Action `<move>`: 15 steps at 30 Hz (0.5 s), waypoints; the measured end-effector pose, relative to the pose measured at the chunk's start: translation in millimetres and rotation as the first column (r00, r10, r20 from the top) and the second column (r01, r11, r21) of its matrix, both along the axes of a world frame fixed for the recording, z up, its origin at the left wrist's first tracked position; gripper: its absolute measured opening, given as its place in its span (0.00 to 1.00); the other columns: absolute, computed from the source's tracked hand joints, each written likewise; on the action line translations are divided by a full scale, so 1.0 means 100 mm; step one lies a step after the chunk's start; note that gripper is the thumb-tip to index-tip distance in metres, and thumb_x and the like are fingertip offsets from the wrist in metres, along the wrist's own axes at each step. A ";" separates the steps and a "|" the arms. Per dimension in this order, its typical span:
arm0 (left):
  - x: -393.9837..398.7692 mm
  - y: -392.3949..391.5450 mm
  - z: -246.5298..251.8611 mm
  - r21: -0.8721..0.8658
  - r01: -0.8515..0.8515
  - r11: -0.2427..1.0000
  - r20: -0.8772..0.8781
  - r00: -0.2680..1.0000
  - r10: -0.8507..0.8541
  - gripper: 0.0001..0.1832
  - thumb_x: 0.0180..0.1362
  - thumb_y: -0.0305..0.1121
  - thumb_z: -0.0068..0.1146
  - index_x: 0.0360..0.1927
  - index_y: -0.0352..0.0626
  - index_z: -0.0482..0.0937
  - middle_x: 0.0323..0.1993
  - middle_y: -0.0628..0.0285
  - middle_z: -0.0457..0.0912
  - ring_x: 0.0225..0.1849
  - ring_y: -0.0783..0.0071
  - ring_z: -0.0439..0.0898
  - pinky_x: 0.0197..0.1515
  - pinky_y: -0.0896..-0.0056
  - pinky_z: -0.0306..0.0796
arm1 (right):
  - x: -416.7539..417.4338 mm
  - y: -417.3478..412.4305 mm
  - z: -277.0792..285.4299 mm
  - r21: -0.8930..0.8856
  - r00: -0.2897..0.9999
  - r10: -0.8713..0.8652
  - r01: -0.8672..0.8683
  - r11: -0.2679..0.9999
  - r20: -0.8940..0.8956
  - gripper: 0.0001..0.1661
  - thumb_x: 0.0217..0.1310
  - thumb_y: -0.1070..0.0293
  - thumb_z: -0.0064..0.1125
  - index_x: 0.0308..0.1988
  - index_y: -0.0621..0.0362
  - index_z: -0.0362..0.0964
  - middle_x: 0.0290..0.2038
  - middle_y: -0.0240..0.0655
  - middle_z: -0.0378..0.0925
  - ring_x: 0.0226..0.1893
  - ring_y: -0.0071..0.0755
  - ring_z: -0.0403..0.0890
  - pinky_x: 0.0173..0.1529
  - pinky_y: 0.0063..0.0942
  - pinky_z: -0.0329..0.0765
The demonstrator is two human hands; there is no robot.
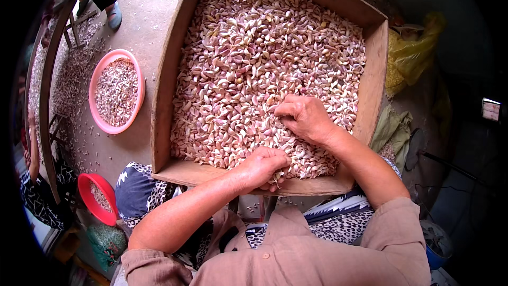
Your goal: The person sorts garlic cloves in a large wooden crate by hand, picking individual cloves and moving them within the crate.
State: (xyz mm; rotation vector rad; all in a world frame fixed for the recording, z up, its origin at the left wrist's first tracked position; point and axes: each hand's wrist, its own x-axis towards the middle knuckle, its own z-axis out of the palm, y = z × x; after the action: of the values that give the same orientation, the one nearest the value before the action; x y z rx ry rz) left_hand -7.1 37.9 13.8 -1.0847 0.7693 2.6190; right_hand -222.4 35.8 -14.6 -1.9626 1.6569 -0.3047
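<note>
A large wooden tray (164, 83) with raised sides lies before me, filled with loose, unpeeled garlic cloves (246, 63) in white and purplish skins. At the tray's near edge, my left hand (264, 167) is curled, palm turned inward, with a few garlic cloves showing under its fingers. My right hand (305, 117) is farther in and to the right, its bent fingers down on the cloves. The fingertips of that hand are partly hidden, so whether it pinches a clove is unclear.
On the floor to the left stand a pink basin (141, 95) and a red basin (85, 190), both holding garlic. Beyond them, another person's arm (33, 143) reaches toward a second wooden tray (47, 87). A yellow plastic bag (412, 59) is at the right.
</note>
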 end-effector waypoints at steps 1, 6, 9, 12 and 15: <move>0.01 0.00 0.00 0.001 -0.014 1.000 0.000 1.000 0.014 0.15 0.71 0.37 0.50 0.29 0.45 0.79 0.20 0.65 0.80 0.15 0.77 0.75 0.16 0.77 0.61 | -0.01 0.00 0.00 0.024 0.999 -0.022 0.021 0.999 0.048 0.07 0.55 0.71 0.70 0.37 0.52 0.85 0.34 0.35 0.83 0.35 0.43 0.86 0.40 0.37 0.82; 0.07 -0.01 -0.08 0.000 -0.039 0.999 -0.043 0.998 0.039 0.15 0.73 0.39 0.50 0.31 0.45 0.79 0.23 0.66 0.80 0.18 0.78 0.76 0.20 0.79 0.69 | -0.08 -0.06 0.06 0.172 0.967 -0.134 0.096 0.980 0.218 0.05 0.53 0.72 0.68 0.34 0.57 0.85 0.34 0.36 0.85 0.36 0.40 0.87 0.43 0.34 0.83; 0.05 -0.01 -0.07 -0.007 -0.029 1.000 -0.047 0.998 0.028 0.15 0.73 0.39 0.50 0.30 0.46 0.79 0.24 0.66 0.80 0.18 0.78 0.77 0.19 0.79 0.67 | -0.14 -0.07 0.08 0.152 0.960 -0.132 0.096 0.984 0.249 0.08 0.53 0.73 0.67 0.36 0.59 0.85 0.35 0.37 0.86 0.37 0.38 0.88 0.46 0.33 0.83; 0.04 -0.03 -0.03 -0.007 -0.009 1.000 -0.042 0.999 0.009 0.16 0.73 0.39 0.50 0.29 0.46 0.78 0.24 0.66 0.80 0.18 0.78 0.77 0.19 0.79 0.65 | -0.07 -0.07 0.11 0.119 0.962 -0.116 0.089 0.989 0.247 0.09 0.54 0.73 0.68 0.39 0.59 0.85 0.36 0.38 0.86 0.39 0.40 0.88 0.47 0.33 0.83; 0.02 -0.02 -0.03 -0.006 -0.014 1.000 -0.025 1.000 0.014 0.16 0.73 0.39 0.50 0.29 0.46 0.78 0.23 0.66 0.80 0.17 0.77 0.78 0.18 0.79 0.63 | 0.03 -0.06 0.10 0.058 0.965 -0.111 0.100 0.993 0.237 0.12 0.56 0.73 0.69 0.43 0.57 0.85 0.38 0.38 0.85 0.38 0.41 0.88 0.45 0.33 0.83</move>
State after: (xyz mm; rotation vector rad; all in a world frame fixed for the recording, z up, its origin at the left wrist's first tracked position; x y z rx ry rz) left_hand -4.9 36.4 10.4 -1.0641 0.7779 2.6488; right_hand -219.4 29.4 -4.4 -1.7316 1.5980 -0.5186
